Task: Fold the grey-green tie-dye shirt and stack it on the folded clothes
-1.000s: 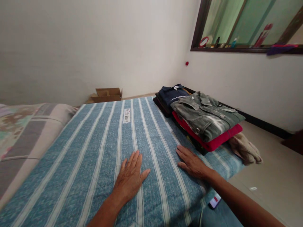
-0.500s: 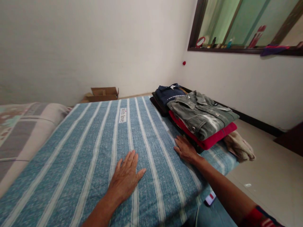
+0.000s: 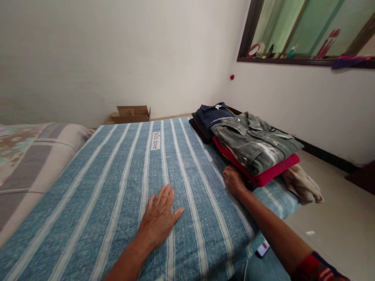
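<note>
My left hand [image 3: 158, 214] lies flat on the blue and white striped cloth [image 3: 117, 187], palm down, fingers spread, holding nothing. My right hand [image 3: 233, 180] is curled in at the left side of a stack of folded clothes. What its fingers close on, if anything, is hidden. On top of the stack rests a folded grey denim jacket [image 3: 254, 142], with a red garment [image 3: 266, 175] under it. Behind it sits a folded navy collared garment [image 3: 215, 116] on dark clothes. The cloth bears a "With love" label [image 3: 156, 141].
A beige fuzzy item [image 3: 304, 185] hangs at the surface's right edge. A phone [image 3: 263, 249] lies by my lap. Beyond the far edge stands an open cardboard box [image 3: 131, 114]. Grey and cream patterned bedding [image 3: 43, 152] is at left. Small bottles line the window ledge at upper right.
My right hand has gone from flat with fingers extended to curled beside the clothes stack. My left hand stays flat on the cloth. The view has shifted slightly left.
</note>
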`<act>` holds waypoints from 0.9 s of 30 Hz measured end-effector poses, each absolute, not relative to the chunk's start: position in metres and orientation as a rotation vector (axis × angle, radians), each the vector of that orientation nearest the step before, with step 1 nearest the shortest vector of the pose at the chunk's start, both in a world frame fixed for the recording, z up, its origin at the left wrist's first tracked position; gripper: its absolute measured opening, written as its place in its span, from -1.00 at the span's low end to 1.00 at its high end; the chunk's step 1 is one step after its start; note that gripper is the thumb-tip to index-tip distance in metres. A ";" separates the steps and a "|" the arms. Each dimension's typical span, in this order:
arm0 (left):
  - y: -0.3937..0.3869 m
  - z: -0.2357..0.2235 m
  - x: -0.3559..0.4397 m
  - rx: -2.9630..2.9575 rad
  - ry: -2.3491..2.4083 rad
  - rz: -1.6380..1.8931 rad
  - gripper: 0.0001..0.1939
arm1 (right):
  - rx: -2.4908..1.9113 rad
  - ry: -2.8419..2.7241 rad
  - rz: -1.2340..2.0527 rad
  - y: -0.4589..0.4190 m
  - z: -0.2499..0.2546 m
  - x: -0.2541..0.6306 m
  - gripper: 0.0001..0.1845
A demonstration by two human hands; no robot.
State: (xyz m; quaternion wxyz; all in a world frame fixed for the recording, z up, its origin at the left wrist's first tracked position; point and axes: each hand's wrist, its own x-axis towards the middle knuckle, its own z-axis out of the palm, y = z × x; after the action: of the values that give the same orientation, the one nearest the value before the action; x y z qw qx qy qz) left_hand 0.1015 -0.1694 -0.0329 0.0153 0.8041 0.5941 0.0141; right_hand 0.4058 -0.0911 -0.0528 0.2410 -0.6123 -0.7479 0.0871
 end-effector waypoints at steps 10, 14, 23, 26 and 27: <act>-0.169 -0.037 0.099 2.521 1.837 0.118 -0.29 | -1.519 -1.840 0.501 -0.142 -0.029 0.400 -0.72; -0.169 -0.037 0.100 2.536 1.829 0.146 -0.29 | -1.261 -1.390 1.262 -0.186 -0.011 0.407 -0.67; -0.166 -0.037 0.101 2.540 1.843 0.109 -0.26 | -0.944 -0.803 1.783 -0.220 -0.009 0.407 -0.68; -0.167 -0.036 0.102 2.530 1.847 0.095 -0.26 | -0.932 -0.972 1.857 -0.228 -0.007 0.419 -0.64; -0.167 -0.035 0.103 2.525 1.845 0.091 -0.26 | -0.947 -1.108 1.910 -0.230 -0.005 0.426 -0.62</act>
State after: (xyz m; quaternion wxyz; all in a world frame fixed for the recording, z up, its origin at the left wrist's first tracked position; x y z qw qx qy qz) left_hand 0.1025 -0.1671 -0.0351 0.0064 0.8071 0.5897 0.0291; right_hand 0.4260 -0.2304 -0.0049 0.3614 -0.3675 -0.4301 0.7412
